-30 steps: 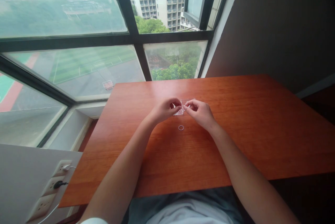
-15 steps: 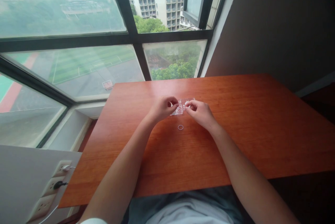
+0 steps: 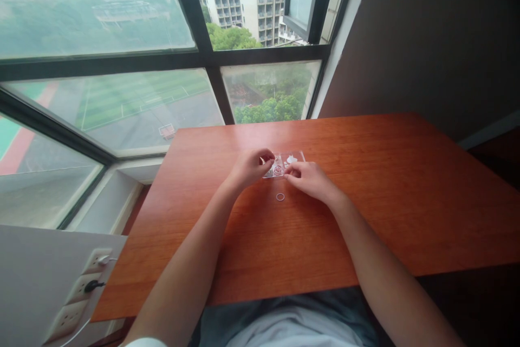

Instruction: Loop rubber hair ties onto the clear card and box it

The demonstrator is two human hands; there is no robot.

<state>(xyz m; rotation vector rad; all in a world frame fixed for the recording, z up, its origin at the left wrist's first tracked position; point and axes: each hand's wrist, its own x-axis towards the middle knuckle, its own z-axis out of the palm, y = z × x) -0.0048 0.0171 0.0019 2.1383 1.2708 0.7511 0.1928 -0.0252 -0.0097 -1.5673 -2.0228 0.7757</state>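
Clear case (image 3: 299, 156): on the table (image 3: 406, 190), toward its far edge, between the far corners.
Left hand (image 3: 252, 165): thumb and fingers curled together at the case's left end; cannot tell whether they pinch it.
Right hand (image 3: 307, 176): fingertips bunched at its near side; pinch unclear.
Handling: light, level touch probably suits it.
White ring (image 3: 280, 200): nearer the near edge.
Room: right edge farther off than left.

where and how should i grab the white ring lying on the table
Probably best to pinch opposite sides of the white ring's band with thumb and fingertip, coming down from above on the person's side. It lies flat on the table, so its thin band offers little to grip from the side, and the clear case sits just beyond it.
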